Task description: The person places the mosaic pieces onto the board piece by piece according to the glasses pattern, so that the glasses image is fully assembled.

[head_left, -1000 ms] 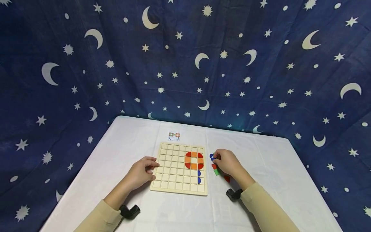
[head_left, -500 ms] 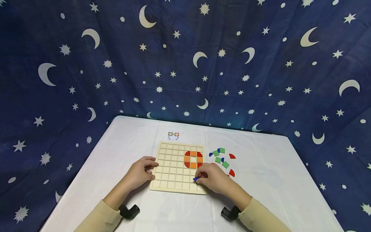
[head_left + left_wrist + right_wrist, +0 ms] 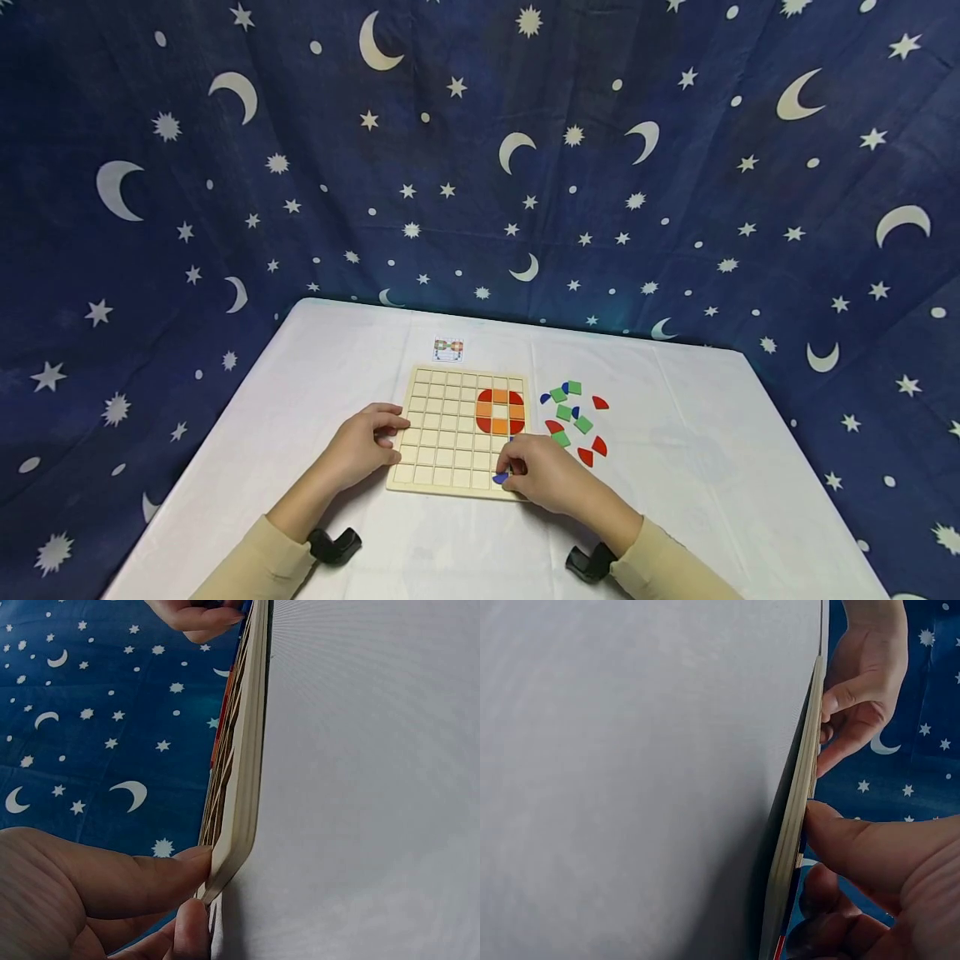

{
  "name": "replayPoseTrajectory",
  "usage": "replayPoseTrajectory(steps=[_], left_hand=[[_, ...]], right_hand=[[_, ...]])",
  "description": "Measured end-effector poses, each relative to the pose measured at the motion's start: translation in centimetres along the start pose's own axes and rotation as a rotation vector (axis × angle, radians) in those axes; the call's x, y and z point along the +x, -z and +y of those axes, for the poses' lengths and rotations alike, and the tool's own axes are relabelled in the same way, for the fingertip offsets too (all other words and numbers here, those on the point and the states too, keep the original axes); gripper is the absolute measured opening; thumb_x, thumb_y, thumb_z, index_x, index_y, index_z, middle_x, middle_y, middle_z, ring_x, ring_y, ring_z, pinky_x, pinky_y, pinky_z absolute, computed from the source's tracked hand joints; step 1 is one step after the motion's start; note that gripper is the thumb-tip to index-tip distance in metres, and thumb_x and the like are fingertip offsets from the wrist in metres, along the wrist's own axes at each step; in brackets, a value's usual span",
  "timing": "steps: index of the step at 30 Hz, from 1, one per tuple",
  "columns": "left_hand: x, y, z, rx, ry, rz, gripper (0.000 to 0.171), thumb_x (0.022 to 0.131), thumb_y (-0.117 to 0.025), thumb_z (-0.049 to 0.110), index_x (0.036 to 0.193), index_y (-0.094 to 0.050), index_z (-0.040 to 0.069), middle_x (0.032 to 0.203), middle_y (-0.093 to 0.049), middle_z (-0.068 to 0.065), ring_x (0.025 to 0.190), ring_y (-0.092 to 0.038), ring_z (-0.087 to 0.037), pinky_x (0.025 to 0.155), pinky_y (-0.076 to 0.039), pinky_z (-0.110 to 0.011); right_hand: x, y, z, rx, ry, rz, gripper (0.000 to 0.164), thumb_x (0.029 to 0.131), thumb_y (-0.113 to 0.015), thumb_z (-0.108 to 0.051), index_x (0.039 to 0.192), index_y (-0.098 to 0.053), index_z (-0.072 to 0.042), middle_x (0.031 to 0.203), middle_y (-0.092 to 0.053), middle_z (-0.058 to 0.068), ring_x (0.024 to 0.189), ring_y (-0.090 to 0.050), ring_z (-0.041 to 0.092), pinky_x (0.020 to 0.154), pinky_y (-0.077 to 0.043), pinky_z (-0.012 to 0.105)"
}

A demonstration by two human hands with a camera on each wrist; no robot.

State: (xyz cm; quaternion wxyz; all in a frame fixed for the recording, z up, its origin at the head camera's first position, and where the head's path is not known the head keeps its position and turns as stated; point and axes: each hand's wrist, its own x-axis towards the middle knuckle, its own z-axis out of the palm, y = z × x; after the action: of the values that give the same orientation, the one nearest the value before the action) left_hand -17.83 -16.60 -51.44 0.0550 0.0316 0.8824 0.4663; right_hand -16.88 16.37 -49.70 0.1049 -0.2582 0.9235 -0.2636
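Note:
A wooden grid board [image 3: 442, 457] lies on the table. Red corner tiles and orange squares form a ring [image 3: 484, 412] at its right side. My right hand [image 3: 551, 473] is low over the board's near right corner, pinching a blue half-circle tile [image 3: 500, 478] with thumb and fingertips. Part of another blue tile shows just above that hand, which covers the cells below. At the board's left edge, my left hand [image 3: 362, 446] touches the rim with thumb and forefinger spread apart. In the left wrist view, the left thumb [image 3: 169, 881] lies at the board's corner.
Right of the board lie loose tiles: several green squares [image 3: 564, 412], red quarter-circles [image 3: 600, 402] and a few blue half-circles [image 3: 545, 399]. A small pattern card [image 3: 448, 349] lies behind the board. A starry blue curtain [image 3: 450, 167] hangs beyond the white table [image 3: 660, 400].
My right hand has come from the loose tiles to the board with a blue half-circle tile, then moved slightly nearer the front edge. The left hand has stayed at the rim.

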Motion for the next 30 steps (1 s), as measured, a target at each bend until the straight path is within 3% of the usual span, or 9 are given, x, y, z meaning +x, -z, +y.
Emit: replayPoseTrajectory(steps=[22, 30], left_hand=[[-0.2, 0.0, 0.2, 0.004, 0.018, 0.005, 0.046, 0.075, -0.085, -0.009, 0.118, -0.081, 0.008, 0.147, -0.064, -0.003, 0.103, -0.063, -0.015, 0.078, -0.053, -0.020], [-0.1, 0.0, 0.2, 0.005, 0.012, 0.012, 0.046, 0.075, -0.086, -0.009, 0.117, -0.081, 0.008, 0.147, -0.064, -0.003, 0.103, -0.064, -0.014, 0.078, -0.054, -0.020]], right_hand=[[0.0, 0.1, 0.1, 0.041, -0.036, -0.021, 0.018, 0.090, -0.085, -0.012, 0.090, -0.076, -0.027, 0.077, -0.055, -0.011, 0.072, -0.051, 0.004, 0.063, -0.044, 0.021], [-0.5, 1.0, 1.0, 0.009, -0.057, 0.025, 0.017, 0.090, -0.086, -0.013, 0.094, -0.076, -0.026, 0.081, -0.057, -0.013, 0.077, -0.053, 0.006, 0.068, -0.046, 0.023]])
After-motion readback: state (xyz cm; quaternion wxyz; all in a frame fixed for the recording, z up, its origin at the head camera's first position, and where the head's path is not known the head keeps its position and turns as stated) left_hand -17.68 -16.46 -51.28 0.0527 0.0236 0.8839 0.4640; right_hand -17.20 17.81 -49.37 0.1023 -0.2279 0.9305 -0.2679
